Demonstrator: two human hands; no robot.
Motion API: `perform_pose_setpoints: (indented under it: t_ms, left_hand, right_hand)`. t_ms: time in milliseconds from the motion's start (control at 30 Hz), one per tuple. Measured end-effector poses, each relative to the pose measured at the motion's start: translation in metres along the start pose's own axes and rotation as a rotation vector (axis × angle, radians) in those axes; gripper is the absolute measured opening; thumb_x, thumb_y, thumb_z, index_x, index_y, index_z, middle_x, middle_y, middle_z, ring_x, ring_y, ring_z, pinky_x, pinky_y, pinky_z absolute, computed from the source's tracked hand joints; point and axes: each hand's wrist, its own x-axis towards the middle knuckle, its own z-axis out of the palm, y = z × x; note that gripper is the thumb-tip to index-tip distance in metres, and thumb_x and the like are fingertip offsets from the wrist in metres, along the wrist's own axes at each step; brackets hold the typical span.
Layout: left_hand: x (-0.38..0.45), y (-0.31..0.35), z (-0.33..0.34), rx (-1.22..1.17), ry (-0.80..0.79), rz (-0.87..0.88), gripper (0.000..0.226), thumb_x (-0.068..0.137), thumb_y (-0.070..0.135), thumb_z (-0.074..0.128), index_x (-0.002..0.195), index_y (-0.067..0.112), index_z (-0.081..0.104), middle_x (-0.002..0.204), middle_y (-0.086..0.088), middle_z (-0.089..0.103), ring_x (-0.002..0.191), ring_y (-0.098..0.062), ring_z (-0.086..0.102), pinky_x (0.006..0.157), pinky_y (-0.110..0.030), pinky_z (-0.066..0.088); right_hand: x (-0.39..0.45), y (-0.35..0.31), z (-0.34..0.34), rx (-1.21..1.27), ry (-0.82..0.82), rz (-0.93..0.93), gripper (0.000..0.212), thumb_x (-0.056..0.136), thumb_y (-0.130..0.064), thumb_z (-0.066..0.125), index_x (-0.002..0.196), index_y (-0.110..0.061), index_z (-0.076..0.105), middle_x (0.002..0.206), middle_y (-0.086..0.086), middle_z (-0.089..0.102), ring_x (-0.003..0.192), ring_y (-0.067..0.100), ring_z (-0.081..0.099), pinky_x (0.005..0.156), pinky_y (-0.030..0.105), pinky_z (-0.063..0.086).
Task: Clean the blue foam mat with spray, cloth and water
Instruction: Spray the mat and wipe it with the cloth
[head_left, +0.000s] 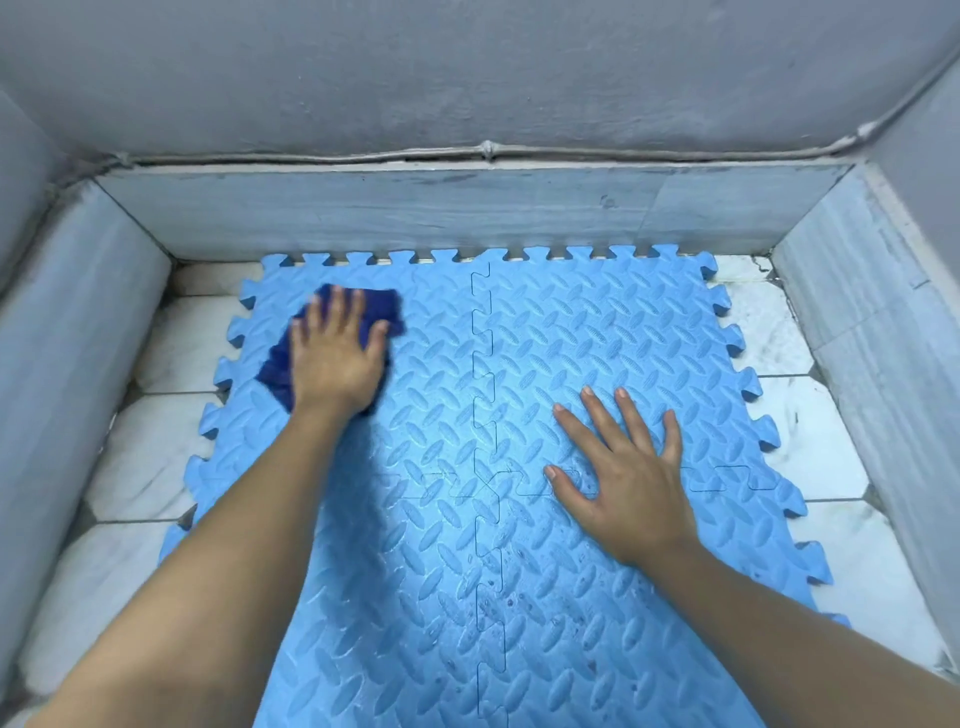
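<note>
A light blue foam mat (597, 338) of interlocking puzzle tiles with a raised oval pattern covers most of the floor. My left hand (335, 353) presses flat on a dark blue cloth (387, 306) at the mat's far left part; the cloth sticks out beyond my fingers and to the left of my wrist. My right hand (631, 475) lies flat with fingers spread on the mat's right half, holding nothing. Small dark specks and wet spots show along the centre seam close to me. No spray bottle or water is in view.
White marble floor (156, 467) shows on both sides of the mat. Low grey-blue tiled skirting (415, 213) rises at the far side and on the left and right, with grey walls (467, 67) above. A thin cable (488, 150) runs along the far wall's base.
</note>
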Motion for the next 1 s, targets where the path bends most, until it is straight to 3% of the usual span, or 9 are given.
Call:
perform_pose_setpoints:
  t_ms: [67,133,267,333,433,567,667,867,1000]
  left_hand:
    - [-0.004,-0.015,-0.003,-0.055,0.007,-0.144,0.062,0.099,0.050,0.018,0.153,0.019,0.015,0.162,0.000,0.004,0.148,-0.025,-0.002,0.119,-0.046,0.001]
    - [-0.039,-0.006,0.001,-0.112,0.014,-0.069,0.062,0.099,0.051,0.015,0.153,0.022,0.017,0.161,0.003,0.006,0.148,-0.023,-0.003,0.120,-0.042,0.000]
    - [-0.142,0.052,0.012,-0.101,-0.079,0.441,0.062,0.096,0.055,0.010,0.153,0.032,0.011,0.160,0.014,0.001,0.147,-0.013,-0.012,0.119,-0.033,-0.007]
    - [-0.132,0.072,0.014,-0.051,-0.127,0.621,0.062,0.095,0.056,0.010,0.153,0.033,0.009,0.160,0.014,-0.001,0.148,-0.013,-0.010,0.119,-0.033,-0.008]
    - [-0.049,0.093,0.014,-0.008,-0.085,0.508,0.061,0.096,0.055,0.010,0.153,0.032,0.008,0.161,0.009,0.001,0.148,-0.016,-0.006,0.118,-0.037,-0.005]
    - [0.007,0.102,0.013,-0.041,-0.177,0.260,0.059,0.100,0.050,0.017,0.154,0.028,0.004,0.162,0.004,-0.004,0.148,-0.020,-0.010,0.119,-0.043,-0.004]
    - [-0.043,0.092,0.013,-0.087,-0.162,0.268,0.059,0.100,0.050,0.016,0.154,0.028,0.005,0.162,0.005,-0.004,0.148,-0.020,-0.010,0.119,-0.042,-0.004]
    - [-0.228,0.042,0.014,-0.042,-0.198,0.539,0.060,0.098,0.056,0.012,0.153,0.033,0.010,0.161,0.012,0.001,0.148,-0.014,-0.007,0.118,-0.032,-0.005]
    - [-0.229,0.049,0.017,-0.038,-0.185,0.429,0.062,0.093,0.062,0.002,0.151,0.040,0.003,0.160,0.013,-0.007,0.145,-0.009,-0.020,0.117,-0.029,-0.014]
  right_hand:
    - [0.001,-0.002,0.000,0.004,-0.005,-0.003,0.065,0.091,-0.069,0.024,0.152,-0.043,0.022,0.162,-0.010,0.017,0.152,0.019,0.003,0.118,0.060,-0.003]
    - [0.001,-0.001,-0.001,0.003,-0.009,-0.005,0.065,0.092,-0.068,0.025,0.152,-0.043,0.022,0.162,-0.010,0.017,0.152,0.020,0.003,0.117,0.060,-0.003]
    - [0.001,0.001,0.001,0.033,0.020,-0.003,0.062,0.093,-0.064,0.031,0.151,-0.040,0.029,0.161,-0.009,0.023,0.151,0.021,0.011,0.117,0.061,0.000]
    - [0.001,0.002,0.001,0.060,0.044,-0.004,0.057,0.095,-0.055,0.033,0.149,-0.039,0.034,0.159,-0.009,0.029,0.150,0.021,0.016,0.117,0.062,0.004]
    - [0.002,0.004,0.004,0.069,0.076,-0.006,0.051,0.097,-0.043,0.029,0.147,-0.036,0.039,0.157,-0.009,0.033,0.149,0.022,0.020,0.117,0.062,0.007]
    - [0.001,0.002,0.006,0.071,0.087,0.010,0.050,0.098,-0.041,0.027,0.147,-0.037,0.037,0.158,-0.010,0.031,0.150,0.021,0.017,0.118,0.060,0.004]
    - [0.000,0.001,0.003,0.063,0.072,0.028,0.049,0.099,-0.040,0.028,0.147,-0.038,0.036,0.159,-0.011,0.029,0.150,0.020,0.016,0.118,0.059,0.002]
    - [0.001,0.023,-0.023,0.180,-0.152,-0.096,0.057,0.100,-0.034,0.040,0.153,-0.038,0.020,0.164,-0.009,0.011,0.152,0.017,-0.001,0.119,0.053,-0.009]
    - [-0.043,0.091,-0.022,0.074,0.015,0.075,0.056,0.100,-0.039,0.019,0.154,-0.027,0.023,0.163,-0.004,0.019,0.152,0.017,0.007,0.122,0.044,0.000]
